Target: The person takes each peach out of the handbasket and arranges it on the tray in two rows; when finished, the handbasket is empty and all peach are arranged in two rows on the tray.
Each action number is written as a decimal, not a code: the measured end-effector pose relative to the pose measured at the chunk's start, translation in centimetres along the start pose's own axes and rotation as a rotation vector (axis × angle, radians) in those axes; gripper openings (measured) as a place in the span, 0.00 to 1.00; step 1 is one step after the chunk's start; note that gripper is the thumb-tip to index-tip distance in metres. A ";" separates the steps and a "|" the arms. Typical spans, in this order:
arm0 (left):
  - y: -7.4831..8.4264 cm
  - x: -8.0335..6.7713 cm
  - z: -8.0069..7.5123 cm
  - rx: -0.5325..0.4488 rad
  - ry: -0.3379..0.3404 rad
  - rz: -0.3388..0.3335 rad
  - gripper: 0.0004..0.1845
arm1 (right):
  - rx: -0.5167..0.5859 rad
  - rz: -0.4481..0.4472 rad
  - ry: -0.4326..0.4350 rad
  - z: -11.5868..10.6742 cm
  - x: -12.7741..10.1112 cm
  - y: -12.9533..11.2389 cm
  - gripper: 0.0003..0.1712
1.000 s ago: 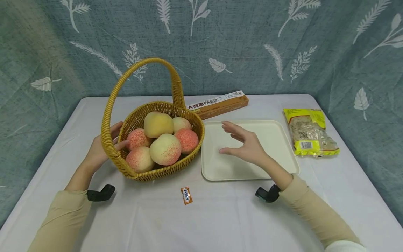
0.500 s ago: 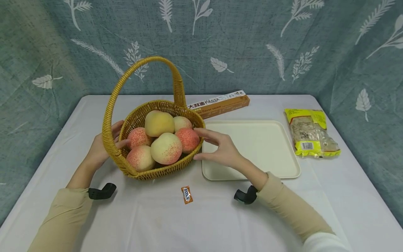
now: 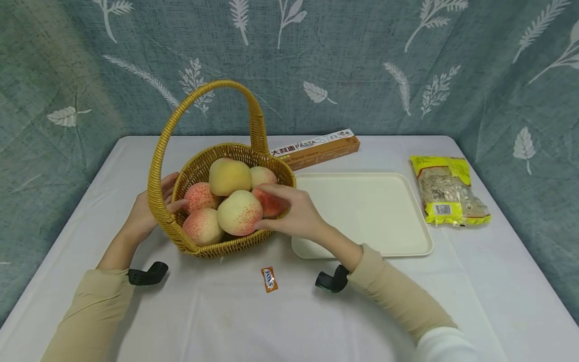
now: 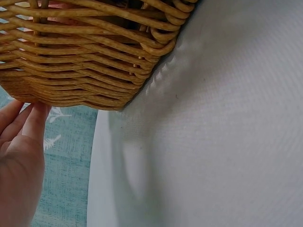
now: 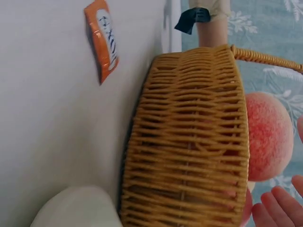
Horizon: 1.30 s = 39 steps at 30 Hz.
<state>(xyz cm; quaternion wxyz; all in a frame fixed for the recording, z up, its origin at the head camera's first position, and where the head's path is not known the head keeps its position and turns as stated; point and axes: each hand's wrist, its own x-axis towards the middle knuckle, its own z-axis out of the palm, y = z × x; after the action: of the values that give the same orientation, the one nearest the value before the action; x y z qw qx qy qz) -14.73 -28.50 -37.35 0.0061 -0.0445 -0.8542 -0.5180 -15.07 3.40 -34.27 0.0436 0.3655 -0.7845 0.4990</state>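
While the left hand steadied the wicker basket, the right hand curled round a red peach inside; tugging could have toppled its piled neighbours out.

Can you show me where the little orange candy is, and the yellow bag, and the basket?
candy [image 3: 269,279], head view, middle of its orange wrapper.
yellow bag [image 3: 448,190], head view, middle of the clear front.
basket [image 3: 235,245], head view, woven front wall under the peaches.
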 end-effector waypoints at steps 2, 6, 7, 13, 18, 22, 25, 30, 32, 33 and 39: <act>0.1 0.0 0.0 0.001 -0.003 -0.009 0.38 | -0.002 -0.010 -0.006 0.3 0.2 -0.2 0.35; 0.1 0.1 0.0 0.009 0.000 -0.025 0.39 | -0.013 -0.012 -0.038 0.8 0.6 -0.7 0.35; 0.0 0.1 0.0 0.014 0.001 -0.027 0.39 | -0.016 -0.002 -0.049 0.8 0.7 -0.8 0.35; -0.2 0.2 0.0 0.020 0.005 -0.027 0.39 | -0.066 0.005 -0.095 1.3 1.3 -1.2 0.35; -0.2 0.1 0.0 0.011 0.005 -0.019 0.38 | -0.132 -0.034 -0.107 1.7 1.7 -1.3 0.39; -0.3 0.2 0.0 0.021 0.013 -0.001 0.38 | -0.156 -0.086 -0.111 2.1 1.9 -1.1 0.43; -0.6 0.2 0.0 0.026 0.020 0.020 0.37 | -0.154 -0.087 -0.122 2.3 1.9 -1.0 0.44; -0.7 0.1 0.0 0.013 0.021 0.042 0.37 | -0.171 -0.064 -0.158 2.4 1.8 -1.1 0.46; -0.6 0.1 0.0 0.014 0.024 0.038 0.37 | -0.180 -0.071 -0.165 2.3 1.8 -1.1 0.45; -0.5 0.1 0.0 0.018 0.025 0.036 0.37 | -0.183 -0.075 -0.166 2.3 1.8 -1.1 0.45; -0.1 0.1 0.0 0.023 0.012 0.002 0.38 | -0.161 -0.070 -0.148 2.4 1.7 -1.0 0.44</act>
<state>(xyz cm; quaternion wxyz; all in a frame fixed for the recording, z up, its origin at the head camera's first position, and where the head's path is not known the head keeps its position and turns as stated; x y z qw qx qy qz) -14.81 -28.54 -37.41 0.0123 -0.0424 -0.8599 -0.5085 -14.98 0.36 -34.02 0.0322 0.4239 -0.8099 0.4041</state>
